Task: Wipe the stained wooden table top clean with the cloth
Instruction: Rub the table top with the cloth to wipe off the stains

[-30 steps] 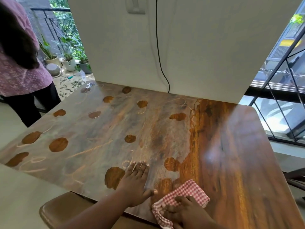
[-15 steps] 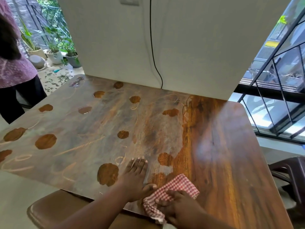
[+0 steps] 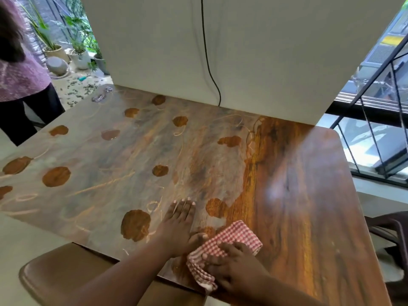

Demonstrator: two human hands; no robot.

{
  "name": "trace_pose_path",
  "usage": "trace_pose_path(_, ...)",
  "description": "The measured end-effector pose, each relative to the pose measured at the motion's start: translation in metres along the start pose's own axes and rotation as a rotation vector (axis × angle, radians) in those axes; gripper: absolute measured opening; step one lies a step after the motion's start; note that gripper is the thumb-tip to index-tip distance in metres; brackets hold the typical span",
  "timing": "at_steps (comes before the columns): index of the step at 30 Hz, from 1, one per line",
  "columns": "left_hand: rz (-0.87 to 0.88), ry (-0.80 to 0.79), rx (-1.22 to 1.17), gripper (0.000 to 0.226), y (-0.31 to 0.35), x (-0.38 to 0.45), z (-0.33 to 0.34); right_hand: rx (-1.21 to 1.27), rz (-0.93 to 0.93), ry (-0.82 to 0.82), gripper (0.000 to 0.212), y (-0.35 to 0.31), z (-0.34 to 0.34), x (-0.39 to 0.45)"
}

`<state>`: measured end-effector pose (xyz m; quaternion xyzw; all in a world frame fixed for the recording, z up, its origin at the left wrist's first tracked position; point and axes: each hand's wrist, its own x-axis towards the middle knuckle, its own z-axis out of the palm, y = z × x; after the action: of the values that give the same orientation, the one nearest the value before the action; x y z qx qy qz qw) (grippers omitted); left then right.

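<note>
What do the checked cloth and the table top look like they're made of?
Checked cloth: woven fabric, likely cotton; red-and-white gingham weave, soft folds under the right hand.
Table top: wood or wood-look laminate; visible grain, glossy sheen on the right side, dull hazy film on the left.

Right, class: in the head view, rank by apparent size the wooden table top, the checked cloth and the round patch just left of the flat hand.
1. Wooden table top
2. Checked cloth
3. Round patch, though the cloth is partly hidden and looks close in size.
</note>
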<state>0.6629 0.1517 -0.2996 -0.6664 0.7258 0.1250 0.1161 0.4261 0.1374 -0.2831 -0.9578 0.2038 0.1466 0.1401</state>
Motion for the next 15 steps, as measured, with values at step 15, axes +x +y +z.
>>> trace_pose_path(15, -0.139, 0.083, -0.075, 0.105, 0.013, 0.03, -0.006, -0.006, -0.136, 0.068, 0.042, 0.071, -0.021, 0.013)
